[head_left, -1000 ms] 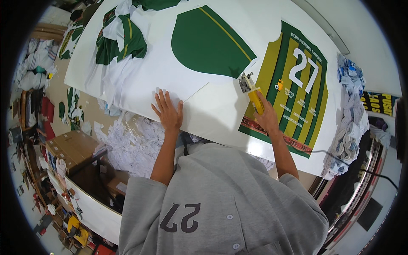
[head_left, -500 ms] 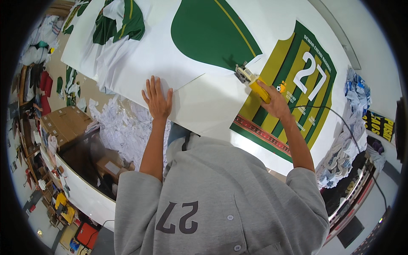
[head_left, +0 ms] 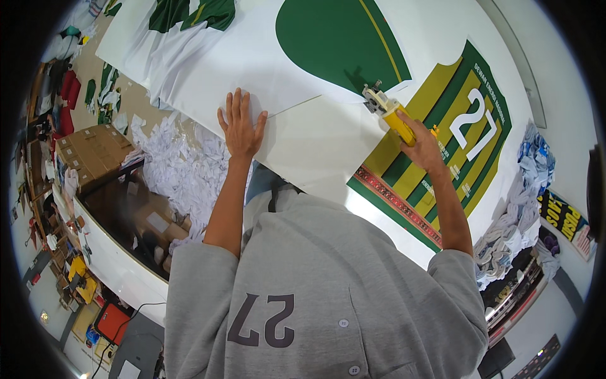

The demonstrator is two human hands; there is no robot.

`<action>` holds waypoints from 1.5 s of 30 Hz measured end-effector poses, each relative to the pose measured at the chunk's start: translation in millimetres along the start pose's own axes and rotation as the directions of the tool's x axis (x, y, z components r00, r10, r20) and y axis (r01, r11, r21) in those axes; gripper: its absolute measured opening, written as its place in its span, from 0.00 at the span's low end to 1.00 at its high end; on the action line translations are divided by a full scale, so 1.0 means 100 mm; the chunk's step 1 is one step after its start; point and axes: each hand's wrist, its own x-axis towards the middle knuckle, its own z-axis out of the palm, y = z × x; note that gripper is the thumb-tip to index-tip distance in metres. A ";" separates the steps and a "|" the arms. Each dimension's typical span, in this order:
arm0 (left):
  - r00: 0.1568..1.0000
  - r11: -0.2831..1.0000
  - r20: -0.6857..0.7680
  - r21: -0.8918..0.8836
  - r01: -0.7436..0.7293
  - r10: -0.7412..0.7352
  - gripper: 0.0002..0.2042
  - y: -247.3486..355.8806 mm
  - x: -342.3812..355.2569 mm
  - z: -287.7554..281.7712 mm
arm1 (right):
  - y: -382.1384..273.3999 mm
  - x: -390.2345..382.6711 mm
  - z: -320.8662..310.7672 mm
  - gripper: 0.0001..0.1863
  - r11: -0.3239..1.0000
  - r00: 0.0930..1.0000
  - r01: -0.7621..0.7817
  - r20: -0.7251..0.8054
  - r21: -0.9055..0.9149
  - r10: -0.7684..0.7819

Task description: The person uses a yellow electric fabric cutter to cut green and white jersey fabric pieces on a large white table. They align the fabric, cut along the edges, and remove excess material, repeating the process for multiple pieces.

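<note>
My left hand point(head_left: 243, 129) lies palm down with fingers spread on white sheet material point(head_left: 284, 79), near the table's edge. My right hand point(head_left: 421, 146) grips the yellow body of a handheld electric cutter point(head_left: 399, 126). The cutter's pale metal head sits at the lower edge of a large rounded green panel point(head_left: 338, 38) with a yellow stripe, printed on the white material. Right of the cutter lies a green and olive striped jersey panel point(head_left: 483, 136) with large white numerals and a red patterned band; my right forearm covers part of it.
White and green cloth point(head_left: 208, 14) lies crumpled at the table's far left. Below the left edge are a heap of white scraps point(head_left: 183, 158) and cardboard boxes point(head_left: 95, 151). Bundled pale cloth point(head_left: 533, 158) is piled beyond the right edge.
My view has shifted, so the table and panels sit differently in the picture. My left hand stays flat on the white material; the cutter remains in my right hand by the green panel's edge.
</note>
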 end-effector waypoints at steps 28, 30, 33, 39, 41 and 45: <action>1.000 0.999 0.003 0.006 0.031 -0.031 0.35 0.00 0.00 -0.01 | -0.90 0.95 0.12 0.49 0.998 0.987 0.027 0.161 -0.061 -0.017; 1.000 1.000 0.002 0.001 0.031 -0.031 0.34 0.00 0.00 -0.01 | -0.96 1.00 0.15 0.48 0.998 0.988 0.047 0.148 -0.040 -0.041; 1.000 1.000 0.007 0.006 0.030 -0.030 0.33 0.01 0.01 -0.01 | -1.00 1.07 0.26 0.47 0.992 0.988 0.129 0.085 0.001 -0.129; 1.000 1.000 0.009 0.003 0.025 -0.025 0.30 0.03 0.00 -0.05 | -1.35 1.25 0.46 0.48 0.992 0.992 0.122 0.021 0.008 -0.122; 1.000 1.000 0.015 0.001 0.021 -0.021 0.30 0.03 0.00 -0.08 | -1.48 1.30 0.57 0.49 0.994 0.994 0.107 -0.017 0.000 -0.107; 1.000 1.000 0.029 0.000 0.005 -0.005 0.30 0.02 0.02 -0.10 | -1.71 1.40 0.75 0.50 0.999 0.997 0.034 -0.069 0.026 -0.032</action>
